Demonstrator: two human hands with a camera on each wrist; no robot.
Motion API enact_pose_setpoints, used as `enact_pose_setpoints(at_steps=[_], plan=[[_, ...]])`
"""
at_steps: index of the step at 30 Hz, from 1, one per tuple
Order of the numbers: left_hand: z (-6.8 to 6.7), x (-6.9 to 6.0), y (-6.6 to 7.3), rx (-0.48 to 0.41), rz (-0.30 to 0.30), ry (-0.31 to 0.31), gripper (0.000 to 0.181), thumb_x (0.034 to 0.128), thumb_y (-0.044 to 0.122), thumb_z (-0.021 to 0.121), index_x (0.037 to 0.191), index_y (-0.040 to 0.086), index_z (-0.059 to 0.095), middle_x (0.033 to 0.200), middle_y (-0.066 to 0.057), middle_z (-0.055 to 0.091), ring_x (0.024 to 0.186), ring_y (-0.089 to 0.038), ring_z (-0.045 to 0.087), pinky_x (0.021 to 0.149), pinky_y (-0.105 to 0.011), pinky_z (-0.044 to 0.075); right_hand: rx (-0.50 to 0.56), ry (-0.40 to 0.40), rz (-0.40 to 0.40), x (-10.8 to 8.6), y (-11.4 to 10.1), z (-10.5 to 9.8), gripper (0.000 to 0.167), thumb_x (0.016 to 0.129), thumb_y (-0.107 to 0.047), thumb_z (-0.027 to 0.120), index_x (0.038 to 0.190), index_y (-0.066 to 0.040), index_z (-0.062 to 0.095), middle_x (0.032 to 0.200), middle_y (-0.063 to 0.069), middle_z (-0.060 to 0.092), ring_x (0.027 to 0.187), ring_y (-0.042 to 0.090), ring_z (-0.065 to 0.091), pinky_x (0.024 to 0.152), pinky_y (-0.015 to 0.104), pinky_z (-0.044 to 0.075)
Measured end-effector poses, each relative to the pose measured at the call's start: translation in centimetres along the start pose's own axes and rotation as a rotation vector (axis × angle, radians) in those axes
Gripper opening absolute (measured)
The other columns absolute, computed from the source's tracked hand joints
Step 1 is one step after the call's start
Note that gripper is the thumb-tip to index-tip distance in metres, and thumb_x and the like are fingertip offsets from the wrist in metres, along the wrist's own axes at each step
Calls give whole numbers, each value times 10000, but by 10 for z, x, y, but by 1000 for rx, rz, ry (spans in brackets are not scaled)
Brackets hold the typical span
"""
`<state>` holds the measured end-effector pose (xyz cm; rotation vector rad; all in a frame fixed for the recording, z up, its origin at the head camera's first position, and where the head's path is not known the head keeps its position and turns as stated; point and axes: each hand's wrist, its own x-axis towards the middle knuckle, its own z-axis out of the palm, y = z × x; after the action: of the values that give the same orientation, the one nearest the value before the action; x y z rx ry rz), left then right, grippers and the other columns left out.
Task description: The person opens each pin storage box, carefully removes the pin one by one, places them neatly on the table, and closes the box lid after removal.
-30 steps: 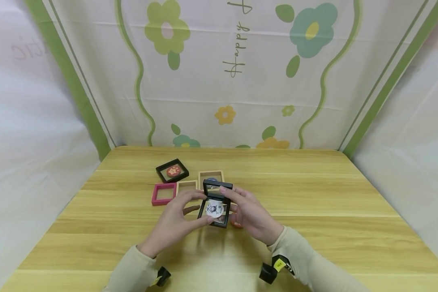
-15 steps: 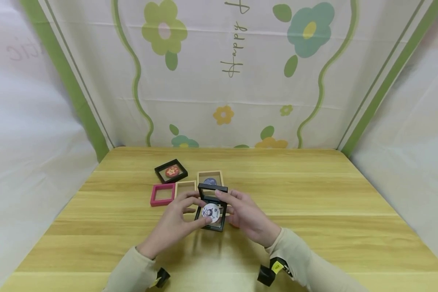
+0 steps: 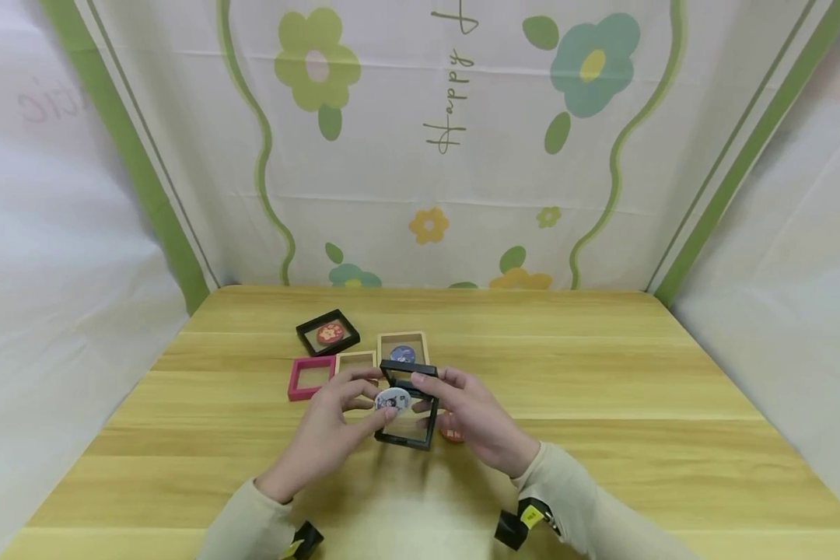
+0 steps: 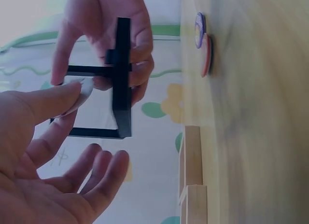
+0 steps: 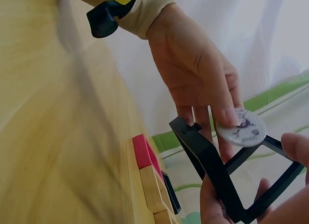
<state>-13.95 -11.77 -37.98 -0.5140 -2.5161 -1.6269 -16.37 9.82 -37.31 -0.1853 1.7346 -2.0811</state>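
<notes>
My left hand (image 3: 322, 432) pinches a white round badge (image 3: 393, 400) with a dark printed figure between thumb and fingers. The badge is tilted at the left side of a black hinged display frame (image 3: 402, 442). My right hand (image 3: 486, 426) holds that frame above the table, thumb on its raised upper half. The two halves stand unfolded at an angle. In the right wrist view, the badge (image 5: 242, 128) is next to the frame (image 5: 219, 172). Whether they touch, I cannot tell. A red badge (image 3: 451, 428) lies on the table beneath my right hand, partly hidden.
Behind my hands lie a black frame (image 3: 338, 348) with a red badge (image 3: 330, 333), a pink frame (image 3: 295, 382), a small wooden frame (image 3: 356, 355) and a larger wooden frame (image 3: 402, 335) with a blue badge (image 3: 402, 355). A printed cloth (image 3: 385, 155) hangs behind the table.
The white badge has shifted left with my left hand, from over the middle of the frame's lower half to its left edge, and tilted. The frame has come slightly lower in view.
</notes>
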Motion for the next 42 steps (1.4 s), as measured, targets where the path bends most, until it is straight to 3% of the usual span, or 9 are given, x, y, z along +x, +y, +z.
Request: enact_pose_setpoints(at_steps=[6,11,17,22,27,32,36,42], plan=[[-3,2,0,-22,28,75,90,869,187,780,884,153,698,1180,-16,605,1042,-179,579,792,-331,547,15,28,-37,3,-3,-9,430,925,-285,708,1127,56,544,1195,185,530,984,289,581,856,464,526],[-5,3,-2,-20,24,94,100,878,174,768,940,164,690,974,4,650,847,-181,613,699,-321,546,10,36,-45,3,-7,-19,419,935,-298,695,1104,50,532,1187,172,533,995,306,576,866,490,517],[-5,3,-3,-89,9,74,117,886,126,751,984,124,687,926,-55,646,798,-224,621,646,-317,563,-24,12,-26,1,-7,-34,426,958,-299,661,1141,56,513,1204,166,529,1017,310,565,891,491,492],[-2,4,-5,-174,-48,41,253,896,37,720,1134,67,641,977,-115,621,828,-261,636,673,-376,579,-38,30,-32,1,-7,-45,448,951,-323,669,1150,47,513,1209,160,529,1040,327,562,927,489,460],[1,5,-10,-182,-105,-4,440,905,-20,684,1313,93,563,966,-138,604,782,-253,666,707,-444,571,-23,50,-29,0,-8,-55,457,948,-321,674,1157,54,519,1208,156,526,1013,310,570,932,521,459],[2,7,-10,-207,-136,-16,449,932,-45,630,1335,147,585,956,-161,595,777,-299,685,711,-426,576,-1,60,-26,-2,-11,-65,447,951,-306,672,1162,53,509,1211,154,520,1001,293,571,929,524,469],[3,10,-10,-165,-133,-2,372,944,-21,626,1290,117,626,931,-131,648,798,-355,682,699,-394,580,-11,67,-42,-3,-16,-72,437,952,-310,671,1146,45,506,1202,149,519,1021,310,570,933,499,475],[8,20,-13,-49,-134,-8,243,935,41,669,1169,103,677,879,-47,704,779,-315,671,682,-414,577,3,91,-64,-3,-23,-80,438,957,-318,664,1142,47,507,1177,156,534,1051,351,553,914,485,488]])
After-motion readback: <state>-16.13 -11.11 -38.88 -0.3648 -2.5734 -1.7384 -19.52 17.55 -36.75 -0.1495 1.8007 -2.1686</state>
